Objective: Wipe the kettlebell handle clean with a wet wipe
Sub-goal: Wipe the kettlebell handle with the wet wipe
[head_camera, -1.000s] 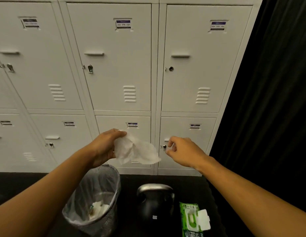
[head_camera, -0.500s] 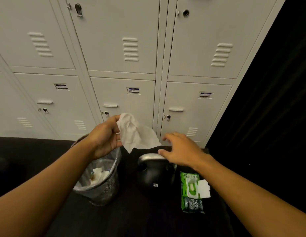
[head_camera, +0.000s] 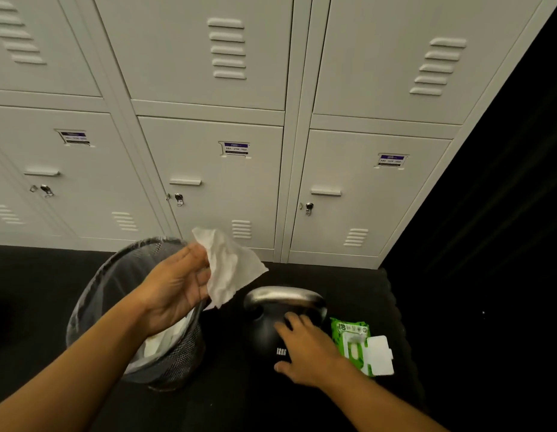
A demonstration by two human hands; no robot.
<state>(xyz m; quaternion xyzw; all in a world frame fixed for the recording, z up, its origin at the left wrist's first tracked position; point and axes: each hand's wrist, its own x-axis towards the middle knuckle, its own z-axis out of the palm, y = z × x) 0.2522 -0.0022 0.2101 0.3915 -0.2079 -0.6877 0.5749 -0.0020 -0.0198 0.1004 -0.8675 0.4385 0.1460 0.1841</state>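
A black kettlebell (head_camera: pixel 264 330) with a shiny grey handle (head_camera: pixel 283 296) stands on the dark floor in the middle. My right hand (head_camera: pixel 305 347) lies spread over the right side of its body, fingers apart, just below the handle. My left hand (head_camera: pixel 177 285) holds a crumpled white wet wipe (head_camera: pixel 229 268) up in the air, to the left of the handle and above the bin's rim. The wipe hangs clear of the kettlebell.
A mesh waste bin (head_camera: pixel 121 310) with a plastic liner and used wipes inside stands left of the kettlebell. A green wet-wipe pack (head_camera: pixel 352 342) with its white lid flipped open lies on the right. Grey lockers (head_camera: pixel 215 169) line the back; a black curtain hangs at right.
My view has tilted down toward the floor. My right hand dropped from the air onto the kettlebell's body. My left hand keeps the wipe and has lowered toward the bin.
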